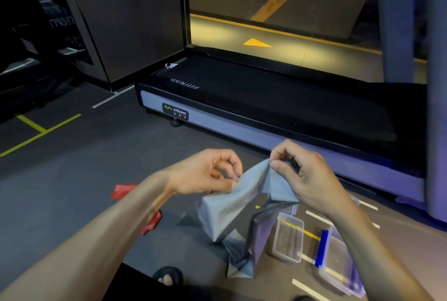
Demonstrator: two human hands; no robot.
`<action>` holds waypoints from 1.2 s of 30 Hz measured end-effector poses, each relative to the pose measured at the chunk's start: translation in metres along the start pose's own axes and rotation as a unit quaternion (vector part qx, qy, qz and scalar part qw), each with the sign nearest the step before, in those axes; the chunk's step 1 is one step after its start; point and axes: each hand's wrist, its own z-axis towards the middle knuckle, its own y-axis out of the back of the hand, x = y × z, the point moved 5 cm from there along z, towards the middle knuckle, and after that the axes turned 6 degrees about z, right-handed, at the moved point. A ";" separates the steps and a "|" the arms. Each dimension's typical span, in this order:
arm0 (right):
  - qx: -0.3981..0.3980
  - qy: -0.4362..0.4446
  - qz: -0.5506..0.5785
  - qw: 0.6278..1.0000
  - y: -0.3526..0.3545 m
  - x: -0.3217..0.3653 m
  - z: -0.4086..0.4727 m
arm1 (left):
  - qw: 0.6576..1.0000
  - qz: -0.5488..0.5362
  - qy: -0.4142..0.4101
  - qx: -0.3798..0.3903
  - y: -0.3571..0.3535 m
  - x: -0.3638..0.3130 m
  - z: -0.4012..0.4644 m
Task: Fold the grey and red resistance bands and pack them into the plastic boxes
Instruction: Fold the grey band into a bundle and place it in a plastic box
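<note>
The grey resistance band (232, 213) hangs crumpled in the air, its lower end trailing onto the floor. My left hand (208, 172) pinches its left upper edge between thumb and fingers. My right hand (302, 175) pinches the top fold of the band. The red resistance band (123, 190) lies on the floor to the left, mostly hidden behind my left forearm. An open clear plastic box (289, 238) stands on the floor right of the grey band. A second clear box with a blue clip (336, 262) lies further right, partly behind my right forearm.
A black treadmill (266, 97) with a grey side rail stretches across the floor ahead. Yellow and white lines mark the dark floor. My foot in a black sandal (168, 276) shows at the bottom. A dark panel stands at the back left.
</note>
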 end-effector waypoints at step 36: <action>-0.025 -0.004 -0.005 1.000 -0.002 0.000 0.000 | 0.978 0.165 -0.010 -0.126 0.010 0.008 0.012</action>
